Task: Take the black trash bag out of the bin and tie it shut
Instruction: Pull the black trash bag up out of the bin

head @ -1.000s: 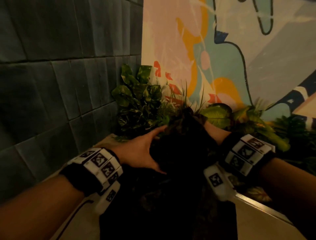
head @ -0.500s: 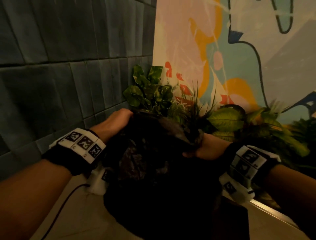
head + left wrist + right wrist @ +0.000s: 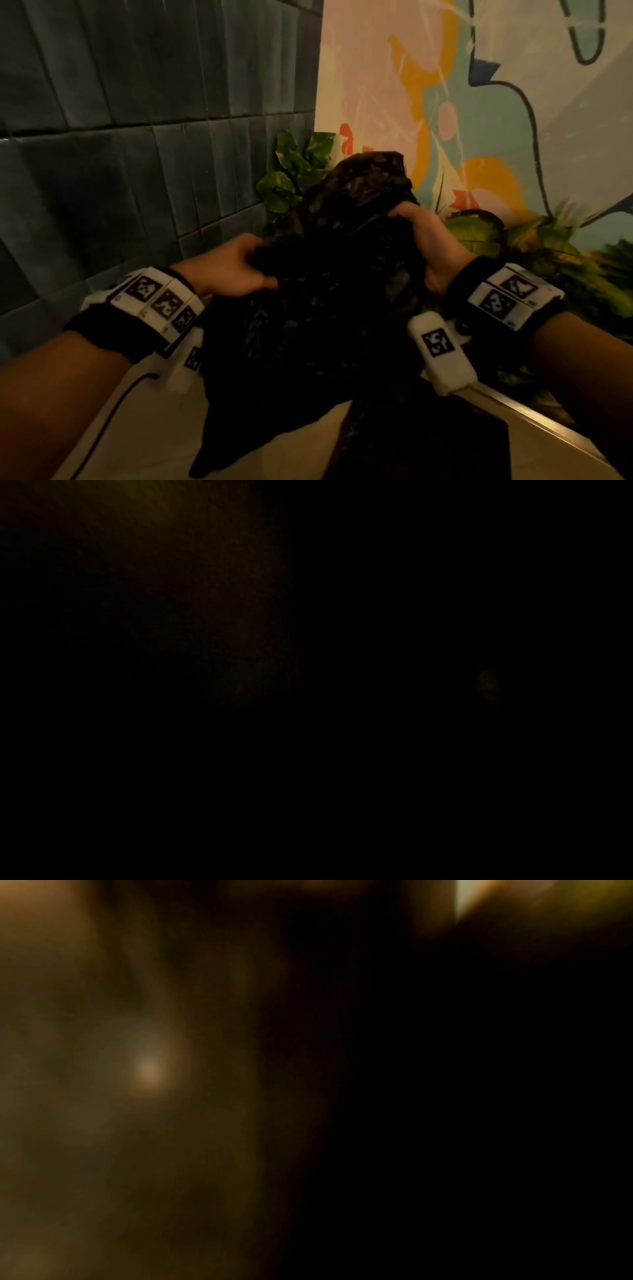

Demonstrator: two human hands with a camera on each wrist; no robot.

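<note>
The black trash bag hangs bunched and crumpled between my two hands in the head view, its gathered top sticking up above them. My left hand grips a fold of the plastic on the bag's left side, fingers curled into it. My right hand holds the bag's upper right part, fingers wrapped over the plastic. The bag's lower end droops toward the floor. The bin is hidden or out of frame. Both wrist views are dark and blurred, showing nothing clear.
A dark tiled wall stands on the left and a painted mural wall behind. Green leafy plants fill a planter along the mural, edged by a metal rim. Light floor lies below, crossed by a thin cable.
My left hand went from open against the bag to gripping it. Both hands have lifted and gathered the bag, and its bunched top now stands above them.
</note>
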